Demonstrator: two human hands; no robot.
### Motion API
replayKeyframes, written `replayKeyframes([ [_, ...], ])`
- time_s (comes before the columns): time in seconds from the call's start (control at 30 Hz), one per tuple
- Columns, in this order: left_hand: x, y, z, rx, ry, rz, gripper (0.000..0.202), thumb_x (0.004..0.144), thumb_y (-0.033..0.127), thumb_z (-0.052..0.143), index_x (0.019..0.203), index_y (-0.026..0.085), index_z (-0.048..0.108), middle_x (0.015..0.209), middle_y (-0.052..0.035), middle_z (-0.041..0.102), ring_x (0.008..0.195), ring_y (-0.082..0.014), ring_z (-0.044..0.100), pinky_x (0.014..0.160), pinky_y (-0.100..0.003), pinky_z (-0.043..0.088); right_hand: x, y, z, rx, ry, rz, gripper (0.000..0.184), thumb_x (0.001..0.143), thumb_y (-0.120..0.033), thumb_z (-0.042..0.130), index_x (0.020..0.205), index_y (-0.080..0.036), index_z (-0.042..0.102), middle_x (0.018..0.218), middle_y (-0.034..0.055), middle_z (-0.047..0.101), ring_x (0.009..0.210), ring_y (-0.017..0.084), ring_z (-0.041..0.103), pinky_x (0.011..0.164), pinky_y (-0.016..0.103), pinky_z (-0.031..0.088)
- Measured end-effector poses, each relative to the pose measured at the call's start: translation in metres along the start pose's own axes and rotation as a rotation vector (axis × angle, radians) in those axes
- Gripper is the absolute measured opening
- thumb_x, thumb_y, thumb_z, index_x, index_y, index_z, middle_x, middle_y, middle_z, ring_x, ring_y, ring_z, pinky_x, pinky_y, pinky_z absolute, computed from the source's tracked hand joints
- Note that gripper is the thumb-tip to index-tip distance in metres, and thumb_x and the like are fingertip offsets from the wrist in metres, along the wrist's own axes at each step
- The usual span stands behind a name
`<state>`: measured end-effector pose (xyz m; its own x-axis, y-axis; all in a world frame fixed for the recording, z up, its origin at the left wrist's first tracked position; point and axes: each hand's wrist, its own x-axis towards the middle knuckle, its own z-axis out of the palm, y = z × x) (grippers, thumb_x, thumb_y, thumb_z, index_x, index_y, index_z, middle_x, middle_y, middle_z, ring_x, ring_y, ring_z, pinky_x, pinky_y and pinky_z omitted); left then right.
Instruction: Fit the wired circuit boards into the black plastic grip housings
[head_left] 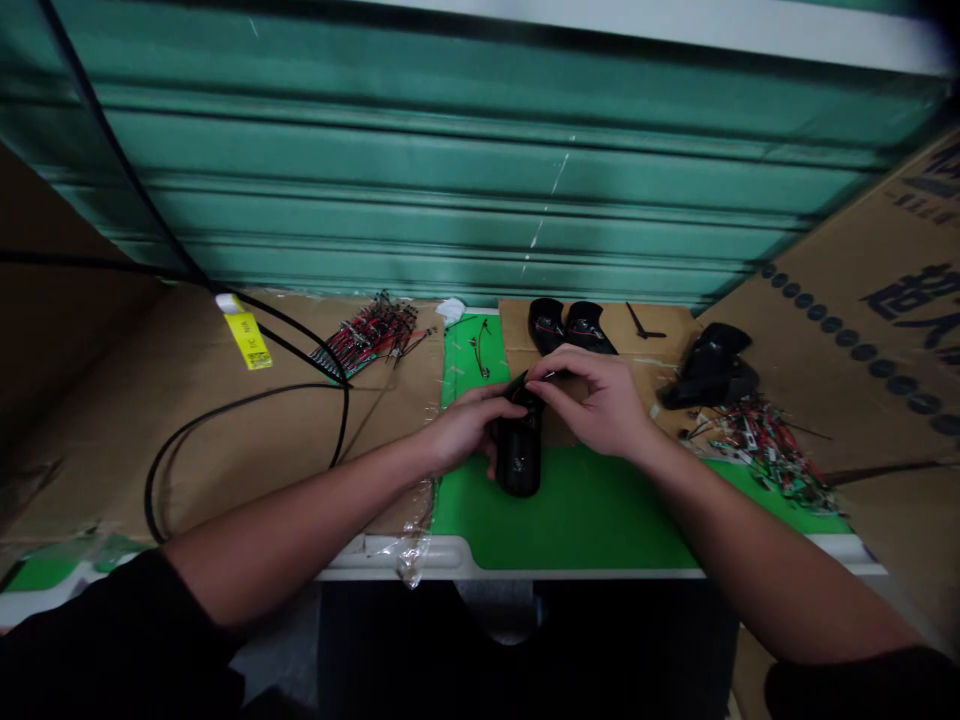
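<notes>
A glossy black plastic housing (pixel 519 462) is held over the green mat, its rounded end toward me. My left hand (pixel 469 428) is closed around its left side, thumb on top. At the far end of the housing, my right hand (pixel 589 395) has thumb and index finger pinched together; what lies between the fingertips is too small to make out. A thin red line, perhaps a wire, shows on the housing near those fingers. Just beyond my right hand lie two similar black housings (pixel 546 324) on cardboard.
Bundles of red and black wires (pixel 371 338) lie at left, and more wires (pixel 780 455) at right beside black plastic parts (pixel 712 365). A short cable (pixel 480 350) rests on the green mat (pixel 585 520). A black cable with a yellow tag (pixel 248 340) loops at left. Cardboard (pixel 885 330) stands at right.
</notes>
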<state>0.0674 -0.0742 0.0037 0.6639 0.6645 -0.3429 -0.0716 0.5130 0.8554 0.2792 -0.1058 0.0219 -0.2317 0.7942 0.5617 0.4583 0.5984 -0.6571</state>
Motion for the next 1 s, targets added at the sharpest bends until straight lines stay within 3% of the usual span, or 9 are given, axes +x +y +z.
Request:
replayKeyframes([
  [0.2,0.002,-0.002,-0.007,-0.083,-0.12,-0.039,0.044,0.086,0.058,0.07,0.097,0.016,0.068,0.076,-0.0036,0.067,0.051,-0.018,0.062,0.034,-0.025,0.048,0.002,0.005,-0.002,-0.067,-0.001,-0.152,0.01,0.102,-0.019,0.072,0.106,-0.026,0.077,0.098,0.0047,0.081,0.09,0.024,0.073,0.087,0.044,0.059],
  [0.3,0.005,-0.006,-0.009,-0.082,-0.12,-0.03,0.049,0.09,0.064,0.066,0.099,0.015,0.069,0.08,-0.0053,0.069,0.054,-0.0183,0.063,0.034,-0.025,0.047,0.003,0.006,-0.004,-0.133,-0.011,-0.205,0.012,0.102,-0.018,0.07,0.109,-0.026,0.076,0.101,0.0057,0.082,0.092,0.025,0.073,0.09,0.047,0.058],
  [0.43,0.007,-0.008,-0.009,-0.048,-0.094,-0.035,0.048,0.088,0.061,0.069,0.097,0.014,0.069,0.076,-0.0049,0.067,0.051,-0.0185,0.061,0.032,-0.026,0.045,0.004,0.007,-0.008,-0.233,-0.043,-0.276,0.014,0.103,-0.017,0.068,0.11,-0.025,0.077,0.101,0.007,0.081,0.091,0.025,0.072,0.088,0.047,0.055],
  [0.67,0.003,-0.004,-0.007,-0.111,-0.12,0.018,0.043,0.085,0.048,0.071,0.113,0.015,0.068,0.077,-0.0027,0.067,0.05,-0.0185,0.061,0.031,-0.026,0.045,0.006,0.01,-0.012,-0.345,-0.022,-0.329,0.014,0.102,-0.016,0.067,0.106,-0.024,0.079,0.095,0.0076,0.073,0.086,0.024,0.067,0.082,0.044,0.052],
  [1.0,0.0,-0.004,-0.002,-0.008,0.007,0.053,0.041,0.075,0.035,0.084,0.109,0.018,0.071,0.077,0.0008,0.068,0.046,-0.0156,0.061,0.032,-0.025,0.044,0.003,0.006,-0.014,-0.272,-0.06,-0.253,0.02,0.1,-0.015,0.065,0.113,-0.021,0.078,0.103,0.0098,0.07,0.089,0.022,0.069,0.076,0.038,0.056],
])
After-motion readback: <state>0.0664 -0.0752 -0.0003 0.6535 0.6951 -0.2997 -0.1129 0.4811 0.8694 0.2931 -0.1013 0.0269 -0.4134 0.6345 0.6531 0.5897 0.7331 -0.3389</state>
